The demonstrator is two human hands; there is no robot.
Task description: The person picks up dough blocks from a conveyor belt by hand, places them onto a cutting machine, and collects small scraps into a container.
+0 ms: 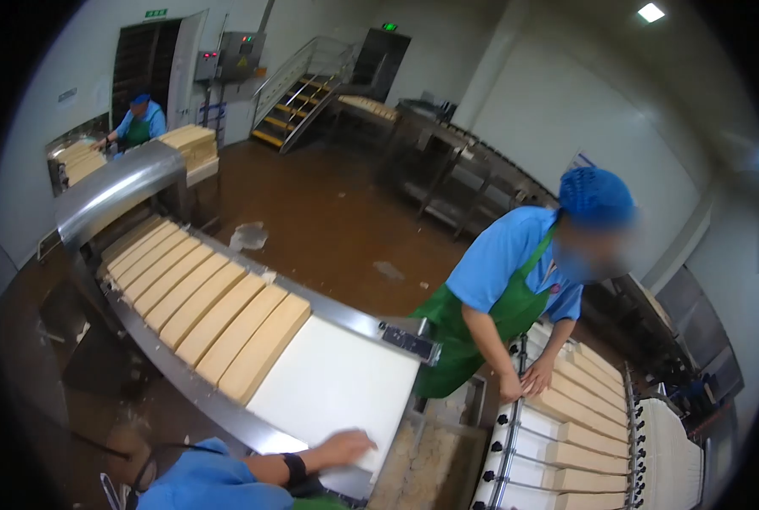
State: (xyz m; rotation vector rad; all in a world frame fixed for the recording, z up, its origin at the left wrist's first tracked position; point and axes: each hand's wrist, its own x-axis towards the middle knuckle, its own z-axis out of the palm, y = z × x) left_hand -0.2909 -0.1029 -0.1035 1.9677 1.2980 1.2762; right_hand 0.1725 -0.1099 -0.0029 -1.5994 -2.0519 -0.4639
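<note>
My left hand (345, 447) reaches in from the bottom, a dark band on its wrist, over the near end of a white conveyor belt (337, 370). Motion smears its fingers, so whether they hold anything cannot be made out. Farther up the belt, away from the hand, several long pale-yellow blocks (264, 348) stand side by side in a row. My right hand is out of view.
Across from me a co-worker (507, 289) has both hands at a second line of pale blocks (588, 433). Between the lines sits a bin (426, 463) of pale scraps. A metal hood (124, 187) arches over the belt's far end; another person (139, 123) works beyond.
</note>
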